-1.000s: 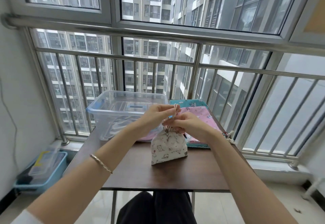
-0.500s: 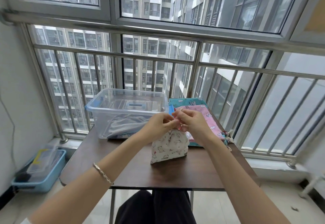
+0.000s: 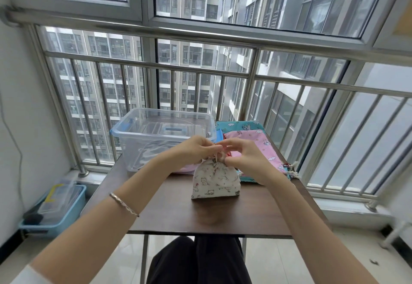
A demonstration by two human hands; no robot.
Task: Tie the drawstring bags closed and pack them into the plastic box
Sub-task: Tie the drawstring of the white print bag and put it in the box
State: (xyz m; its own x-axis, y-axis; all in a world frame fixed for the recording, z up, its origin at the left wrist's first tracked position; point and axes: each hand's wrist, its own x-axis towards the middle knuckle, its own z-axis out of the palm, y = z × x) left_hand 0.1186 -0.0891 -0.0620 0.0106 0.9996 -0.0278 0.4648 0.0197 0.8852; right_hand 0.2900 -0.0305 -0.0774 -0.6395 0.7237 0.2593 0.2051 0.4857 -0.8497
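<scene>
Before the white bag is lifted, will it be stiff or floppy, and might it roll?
Likely floppy: the white bag is gathered cloth. It bulges, so something fills it; weight unclear. Its flat base on the table suggests no rolling.

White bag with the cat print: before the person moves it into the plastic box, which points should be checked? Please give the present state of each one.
1. Neck of the white bag gathered: ok, it is bunched tight under the fingers.
2. Knot in the drawstring finished: cannot tell, the fingers hide it.
3. Grip: ok, the left hand and the right hand both pinch the drawstring at the neck.
4. Plastic box open on top: cannot tell, a lid shape shows through the clear plastic.
5. Bag steady on the table: ok, it stands upright.
</scene>
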